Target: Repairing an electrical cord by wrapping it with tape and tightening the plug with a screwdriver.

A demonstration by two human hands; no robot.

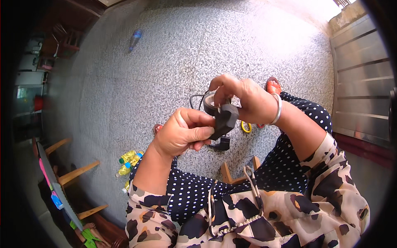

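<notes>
**Both hands on tape and adapter above open floor**

The left hand [182,133] has its fingers closed around a black adapter [225,120]. The right hand [244,99] pinches a tape roll [210,103] touching it. The speckled floor [165,53] lies open far and left; yellow-wrapped bottles [129,159] stand near left.

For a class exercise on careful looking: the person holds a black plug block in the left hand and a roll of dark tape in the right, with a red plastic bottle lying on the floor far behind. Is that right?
Not quite. The head view shows the bottle is blue, not red. The rest holds: the left hand grips the black plug block, and the right hand holds the roll of dark tape.
</notes>
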